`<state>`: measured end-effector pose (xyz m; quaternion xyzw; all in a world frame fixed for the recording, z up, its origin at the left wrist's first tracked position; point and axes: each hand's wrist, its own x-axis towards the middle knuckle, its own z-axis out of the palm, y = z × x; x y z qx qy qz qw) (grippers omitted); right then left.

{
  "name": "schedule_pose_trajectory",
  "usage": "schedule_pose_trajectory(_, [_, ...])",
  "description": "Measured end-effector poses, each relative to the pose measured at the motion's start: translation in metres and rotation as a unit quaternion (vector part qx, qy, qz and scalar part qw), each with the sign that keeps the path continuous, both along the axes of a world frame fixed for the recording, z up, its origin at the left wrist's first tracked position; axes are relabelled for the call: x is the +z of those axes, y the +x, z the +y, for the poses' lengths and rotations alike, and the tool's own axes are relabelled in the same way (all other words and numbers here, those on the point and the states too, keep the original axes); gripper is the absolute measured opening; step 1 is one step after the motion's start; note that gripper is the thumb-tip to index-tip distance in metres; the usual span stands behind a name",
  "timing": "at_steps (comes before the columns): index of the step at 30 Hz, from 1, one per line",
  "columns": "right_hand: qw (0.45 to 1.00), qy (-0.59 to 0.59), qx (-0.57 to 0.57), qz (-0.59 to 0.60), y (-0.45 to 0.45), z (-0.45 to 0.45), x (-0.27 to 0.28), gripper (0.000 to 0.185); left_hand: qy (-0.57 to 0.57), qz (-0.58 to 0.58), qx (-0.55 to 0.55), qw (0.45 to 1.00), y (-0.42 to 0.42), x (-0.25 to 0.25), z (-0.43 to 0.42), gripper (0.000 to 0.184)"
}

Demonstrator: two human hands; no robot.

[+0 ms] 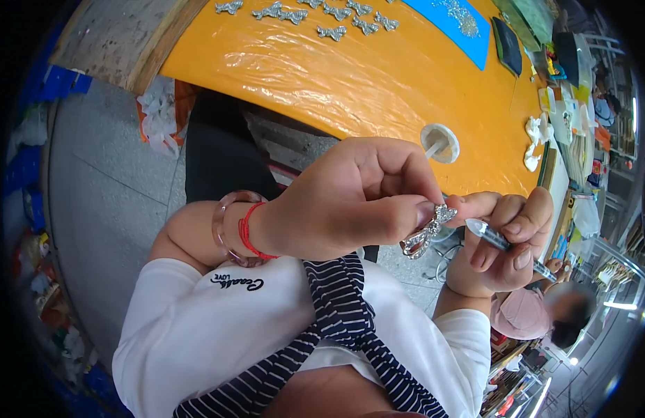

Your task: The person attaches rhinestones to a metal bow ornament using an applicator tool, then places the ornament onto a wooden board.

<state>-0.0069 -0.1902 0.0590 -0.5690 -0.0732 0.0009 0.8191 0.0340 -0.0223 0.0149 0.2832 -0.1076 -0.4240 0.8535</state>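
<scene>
My left hand (343,198), with a red cord and a bangle at its wrist, pinches a silver bow-shaped ornament (423,238) set with small sparkling stones between thumb and forefinger. My right hand (512,240) is closed around a slim pen-like tool (494,235) with a dark, clear-sided barrel and pale tip. That tip points toward the ornament but stands apart from it. The right forefinger's end is close to the ornament's upper edge; whether it touches, I cannot tell. Several similar silver bows (331,33) lie at the table's far side.
An orange-covered table (322,83) lies ahead. On it are a blue mat (469,49) with loose sparkling stones, a dark pouch (506,46) and a round white dish (441,143) with a stick. A wooden board (120,42) is at left. A person in pink (521,313) sits at right.
</scene>
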Motion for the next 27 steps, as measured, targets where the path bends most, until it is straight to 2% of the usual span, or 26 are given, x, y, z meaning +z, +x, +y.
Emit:
schedule_pose_trajectory(4, [1.0, -0.014, 0.005, 0.002, -0.015, 0.002, 0.007, 0.023, -0.037, -0.008, 0.016, 0.999, -0.013, 0.002, 0.002, 0.005])
schedule_pose_trajectory(14, [0.998, -0.046, -0.025, -0.035, -0.033, 0.015, 0.009, 0.024, -0.037, -0.013, 0.002, 0.999, -0.027, 0.01, 0.007, 0.005])
schedule_pose_trajectory(16, [0.99, -0.094, -0.095, -0.034, -0.036, 0.02, 0.008, 0.03, -0.033, 0.001, -0.003, 0.999, -0.028, 0.012, 0.008, 0.005])
schedule_pose_trajectory(19, [0.99, -0.077, -0.109, -0.033, -0.038, 0.024, 0.008, 0.03, -0.037, 0.001, -0.005, 0.999, -0.03, 0.01, 0.008, 0.005])
schedule_pose_trajectory(23, [0.997, -0.066, -0.028, -0.031, -0.038, 0.018, 0.01, 0.027, -0.042, 0.004, -0.003, 0.999, -0.032, 0.01, 0.009, 0.005])
schedule_pose_trajectory(25, [0.99, -0.105, -0.086, -0.036, -0.039, 0.024, 0.009, 0.03, -0.048, 0.008, 0.001, 0.999, -0.033, 0.009, 0.01, 0.005])
schedule_pose_trajectory(27, [0.99, -0.098, -0.089, -0.037, -0.038, 0.027, 0.011, 0.029, -0.05, 0.007, 0.002, 0.999, -0.032, 0.008, 0.009, 0.005])
